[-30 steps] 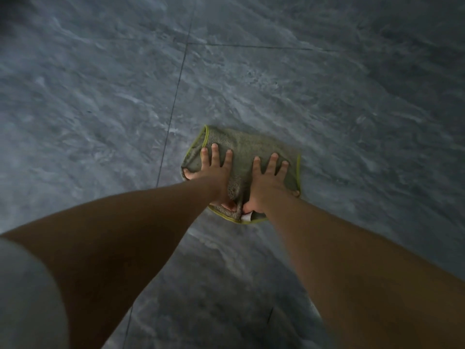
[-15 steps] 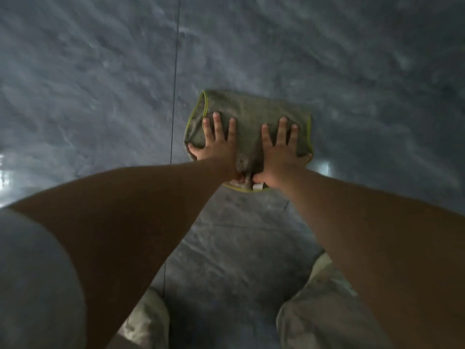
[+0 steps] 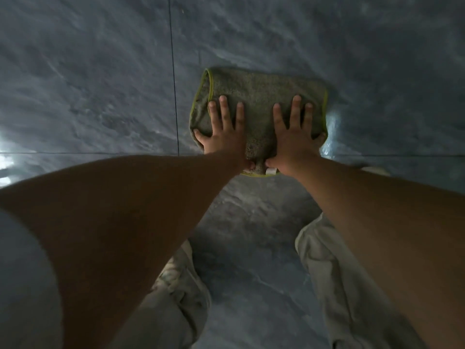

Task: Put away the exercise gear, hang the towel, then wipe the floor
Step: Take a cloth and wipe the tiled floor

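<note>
The fingers (image 3: 224,109) of the left hand (image 3: 224,132) lie straight and spread, pressed flat on the folded green cloth (image 3: 259,96). The right hand (image 3: 294,134) matches it, fingers (image 3: 295,109) splayed and gripping nothing, with the thumbs nearly meeting at the cloth's 6 o'clock edge beside a small white tag (image 3: 271,171). The cloth sits flat on the grey marbled floor (image 3: 100,84), just to the 3 o'clock side of a dark tile joint (image 3: 173,71). A second ago it lay skewed, with a cross joint well beyond it at 12 o'clock. Now it lies squarer, and a cross joint runs at wrist level on its 6 o'clock side, so it appears to have been pushed away from the body in a forward stroke. Both arms are now stretched long, and the person's pale trouser legs (image 3: 334,273) have come into view at 6 o'clock. A wet-looking sheen (image 3: 332,132) shows at the cloth's 3 o'clock edge. This looks like the wiping stage, the last part of the task, with the stroke near full reach. No exercise gear or hanging towel is visible here.
</note>
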Demonstrator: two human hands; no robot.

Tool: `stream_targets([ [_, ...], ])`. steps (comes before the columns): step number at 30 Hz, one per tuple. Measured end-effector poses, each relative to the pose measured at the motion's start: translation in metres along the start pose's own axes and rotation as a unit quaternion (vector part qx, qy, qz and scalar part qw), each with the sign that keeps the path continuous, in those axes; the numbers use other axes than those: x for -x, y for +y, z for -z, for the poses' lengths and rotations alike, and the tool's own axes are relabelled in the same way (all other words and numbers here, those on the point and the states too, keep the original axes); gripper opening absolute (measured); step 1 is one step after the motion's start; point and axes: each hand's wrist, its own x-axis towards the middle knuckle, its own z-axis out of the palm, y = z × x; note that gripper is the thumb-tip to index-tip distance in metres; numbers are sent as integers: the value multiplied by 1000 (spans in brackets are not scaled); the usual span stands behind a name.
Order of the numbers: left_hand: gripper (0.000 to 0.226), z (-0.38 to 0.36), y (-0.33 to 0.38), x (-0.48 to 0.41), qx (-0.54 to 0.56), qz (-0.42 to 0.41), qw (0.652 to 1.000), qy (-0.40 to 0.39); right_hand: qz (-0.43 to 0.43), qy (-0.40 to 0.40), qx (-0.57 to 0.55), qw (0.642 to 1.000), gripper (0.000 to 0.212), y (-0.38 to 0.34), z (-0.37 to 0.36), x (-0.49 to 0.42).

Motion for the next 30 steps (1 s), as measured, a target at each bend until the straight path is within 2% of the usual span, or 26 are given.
stream_targets([
  [9, 141, -81, -41, 71, -16, -15, 1000, 16, -11, 6, 6, 1000, 134, -32, -87, 63],
  [17, 138, -106, -44, 92, 21, -6, 999, 26, 6, 3, 46, 999, 133, -29, -100, 73],
  [23, 138, -156, -24, 135, 60, 33, 997, 24, 46, -1, 86, 995, 130, -8, -135, 106],
  [30, 139, -194, 32, 159, 103, 87, 990, 34, 90, 3, 120, 989, 128, 41, -149, 118],
])
